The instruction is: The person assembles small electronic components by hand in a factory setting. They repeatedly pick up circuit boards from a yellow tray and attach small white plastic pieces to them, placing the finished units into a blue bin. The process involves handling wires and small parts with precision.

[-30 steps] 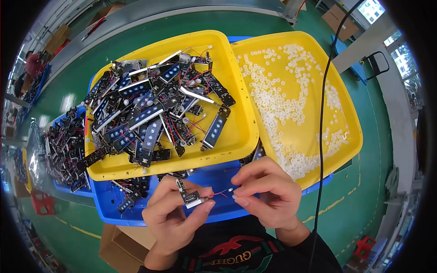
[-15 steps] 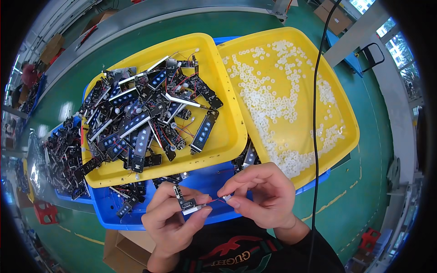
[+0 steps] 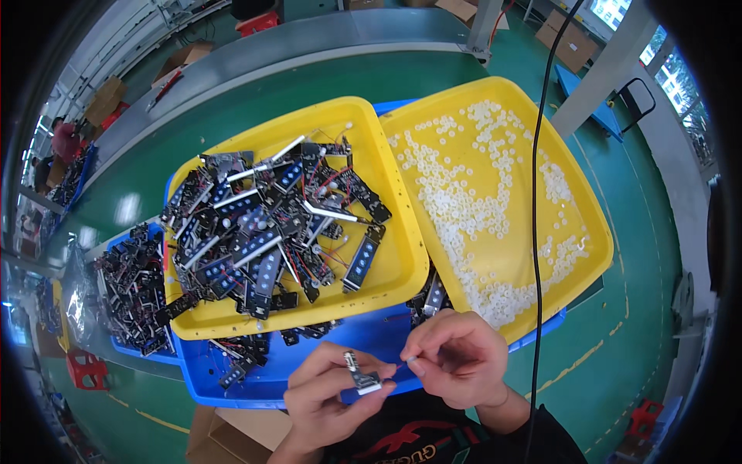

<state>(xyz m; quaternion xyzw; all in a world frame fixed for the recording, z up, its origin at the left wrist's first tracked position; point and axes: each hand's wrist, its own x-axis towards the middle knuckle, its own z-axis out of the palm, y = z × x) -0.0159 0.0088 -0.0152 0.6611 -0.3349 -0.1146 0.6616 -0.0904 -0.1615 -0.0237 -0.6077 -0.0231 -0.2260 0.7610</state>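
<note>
My left hand (image 3: 328, 398) is closed on a small black circuit board (image 3: 363, 377) with a white edge, tilted up between thumb and fingers. Just to its right, my right hand (image 3: 464, 362) pinches a tiny light-coloured part (image 3: 411, 359) at the end of thin red wires leading from the board. Fingertips cover most of that part. Beyond my hands, a yellow tray (image 3: 309, 319) holds a heap of similar black boards (image 3: 263, 255) with wires and white strips. To its right, a second yellow tray (image 3: 533, 255) carries many small white rings (image 3: 464, 209).
Both trays rest over blue bins (image 3: 309, 375), with more boards (image 3: 135, 290) at the left. A black cable (image 3: 536, 232) hangs down across the right tray. An open cardboard box (image 3: 239, 433) stands below. Another person (image 3: 66, 143) is at the far left.
The view has shifted, so the trays sit lower in it. My hands have come closer together, and the circuit board is turned differently. Both hands keep their hold.
</note>
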